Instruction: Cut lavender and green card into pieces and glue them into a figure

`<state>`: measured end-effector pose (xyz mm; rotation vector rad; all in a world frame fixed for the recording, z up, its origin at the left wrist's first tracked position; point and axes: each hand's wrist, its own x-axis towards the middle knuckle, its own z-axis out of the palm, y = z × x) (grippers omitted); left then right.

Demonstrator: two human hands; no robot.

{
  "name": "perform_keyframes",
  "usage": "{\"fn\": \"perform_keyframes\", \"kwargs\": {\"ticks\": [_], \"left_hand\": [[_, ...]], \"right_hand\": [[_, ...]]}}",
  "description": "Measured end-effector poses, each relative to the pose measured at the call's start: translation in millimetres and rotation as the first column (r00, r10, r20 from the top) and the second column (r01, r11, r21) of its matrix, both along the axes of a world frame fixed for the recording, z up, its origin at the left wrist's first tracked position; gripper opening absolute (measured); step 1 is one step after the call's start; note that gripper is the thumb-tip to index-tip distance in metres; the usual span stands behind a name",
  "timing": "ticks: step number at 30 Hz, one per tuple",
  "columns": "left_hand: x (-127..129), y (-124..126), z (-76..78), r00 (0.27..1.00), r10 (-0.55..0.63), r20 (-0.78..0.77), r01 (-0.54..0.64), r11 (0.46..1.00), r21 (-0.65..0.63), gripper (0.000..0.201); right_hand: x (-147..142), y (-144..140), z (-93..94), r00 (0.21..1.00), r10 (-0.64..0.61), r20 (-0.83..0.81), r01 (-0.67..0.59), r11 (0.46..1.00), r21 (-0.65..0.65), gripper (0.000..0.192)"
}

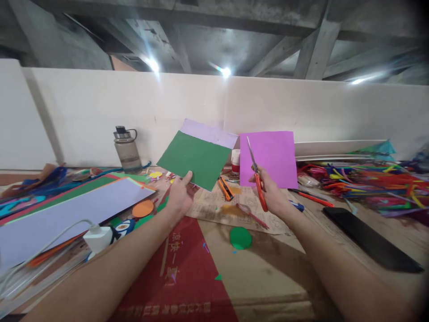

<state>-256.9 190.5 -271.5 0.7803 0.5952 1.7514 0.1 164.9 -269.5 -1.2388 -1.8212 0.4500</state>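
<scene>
Left hand (181, 194) on green sheet (196, 158), right hand (271, 191) on scissors (260, 193)

Left grip pinches the green sheet at its lower edge, thumb on front. Lavender sheet (209, 133) behind it, showing past the upper edge; both tilted, raised above the middle of the surface (407, 232), toward its back edge. Right grip wrapped round the scissors' red handles, blades pointing up, look together. Purple sheet (275, 156) upright just behind them; can't tell if right fingers hold it too.

Rest of surface: bottle (129, 154) upright at back edge, left of centre. Paper cups (236, 161) at back edge, between the raised sheets. Coloured strips (372, 183) heaped at back right corner. Black flat object (372, 239) along right edge. Paper stack (80, 205) along left edge, orange circle (143, 208) just beside it. White plug (99, 238) with cable, nearer the front left corner. Middle: orange cutter (226, 188) and red pen (254, 218) on brown paper (208, 206). Green circle (240, 238) on cardboard, between brown paper and front edge. Small paper scraps around.
</scene>
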Motion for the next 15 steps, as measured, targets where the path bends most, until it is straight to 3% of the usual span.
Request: {"fn": "perform_keyframes", "kwargs": {"ticks": [3,7,11,15], "left_hand": [[-3,4,2.3,0.996,0.086,0.017,-0.086,0.996,-0.023,0.022],[-4,6,3.8,0.986,0.153,0.063,-0.15,0.987,-0.049,0.017],[0,4,-0.4,0.997,0.08,0.019,-0.079,0.996,-0.026,0.013],[4,1,-7.9,1.0,0.002,-0.011,-0.002,1.0,-0.015,0.016]], "right_hand": [[-4,-10,9.7,1.0,0.027,0.009,-0.026,0.996,-0.085,0.036],[-8,-23,21.9,0.988,0.067,0.138,-0.039,0.979,-0.199,0.03],[-12,-33,28.3,0.961,0.186,0.204,-0.126,0.953,-0.276,0.025],[-16,-35,28.5,0.937,0.253,0.242,-0.194,0.951,-0.243,0.024]]}}
